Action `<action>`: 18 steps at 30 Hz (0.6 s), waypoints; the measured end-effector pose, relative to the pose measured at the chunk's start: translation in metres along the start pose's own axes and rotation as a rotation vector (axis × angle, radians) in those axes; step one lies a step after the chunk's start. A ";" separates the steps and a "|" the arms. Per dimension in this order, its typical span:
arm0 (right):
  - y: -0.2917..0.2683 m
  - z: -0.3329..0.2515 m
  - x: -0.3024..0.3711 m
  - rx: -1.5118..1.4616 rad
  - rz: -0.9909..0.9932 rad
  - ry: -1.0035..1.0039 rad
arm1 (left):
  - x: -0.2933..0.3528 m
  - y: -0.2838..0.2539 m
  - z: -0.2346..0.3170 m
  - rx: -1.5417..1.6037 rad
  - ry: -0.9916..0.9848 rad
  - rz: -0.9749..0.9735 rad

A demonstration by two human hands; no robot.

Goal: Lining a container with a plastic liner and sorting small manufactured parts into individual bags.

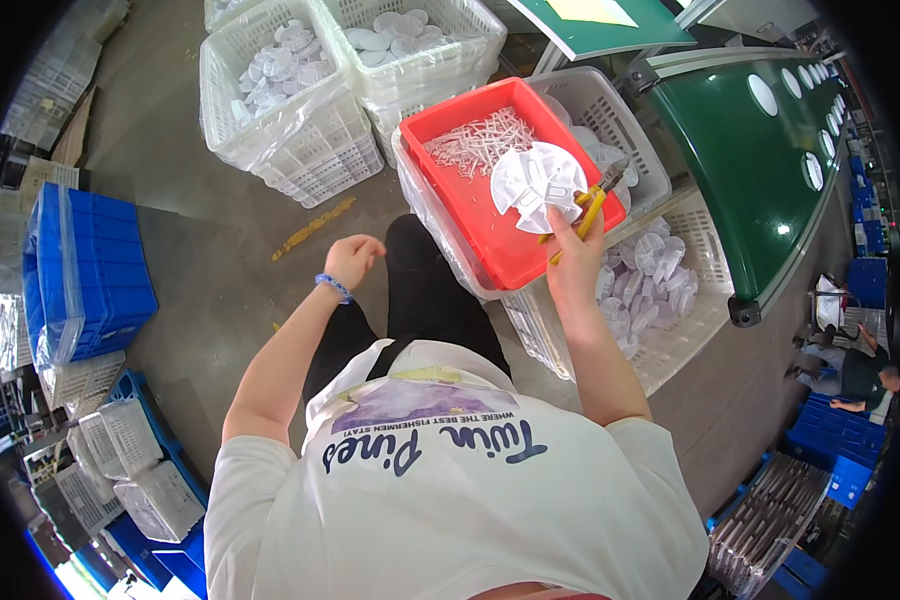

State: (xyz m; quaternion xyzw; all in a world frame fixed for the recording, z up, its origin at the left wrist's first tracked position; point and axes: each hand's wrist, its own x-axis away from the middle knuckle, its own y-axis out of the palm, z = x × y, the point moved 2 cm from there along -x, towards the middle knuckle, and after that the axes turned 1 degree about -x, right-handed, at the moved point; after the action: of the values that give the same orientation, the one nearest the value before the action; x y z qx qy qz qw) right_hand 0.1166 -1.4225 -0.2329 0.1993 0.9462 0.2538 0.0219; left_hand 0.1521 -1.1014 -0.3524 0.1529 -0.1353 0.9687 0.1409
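Note:
My right hand (577, 262) is closed around yellow-handled cutting pliers (596, 207), their dark jaws pointing up and right. Its thumb lies over the edge of a white round plastic part (538, 183) with slots and a raised middle; whether the hand also bears this part's weight I cannot tell. Both are above a red bin (505, 268), where small thin clear plastic pieces (482, 142) lie heaped at the far end. Away from the bin, over my lap, my left hand (353, 262) is loosely curled with thumb and fingers a little apart; no object shows in it.
White crates of clear discs (654, 272) stand under and beside the red bin. Plastic-lined crates (305, 150) stand ahead. To the right curves a green conveyor (735, 150) carrying white discs. Blue crates (95, 270) are stacked left. A person (855, 365) is far right.

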 end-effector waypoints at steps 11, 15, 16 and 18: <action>0.000 -0.002 0.001 0.021 -0.036 -0.021 | -0.005 -0.032 0.023 -1.306 -0.308 -0.040; 0.000 0.001 0.007 0.097 -0.043 -0.063 | -0.014 -0.058 0.011 -0.759 -0.537 -0.137; 0.000 0.002 0.011 0.396 -0.104 -0.198 | -0.012 -0.048 0.014 -0.890 0.049 0.074; -0.001 0.007 0.010 0.694 -0.153 -0.337 | -0.002 -0.016 0.038 -0.383 0.313 -0.076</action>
State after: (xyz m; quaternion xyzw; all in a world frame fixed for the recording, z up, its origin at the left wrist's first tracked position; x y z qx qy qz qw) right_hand 0.1078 -1.4157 -0.2393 0.1624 0.9711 -0.1201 0.1272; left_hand 0.1692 -1.0985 -0.3148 -0.0233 -0.2870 0.9314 0.2228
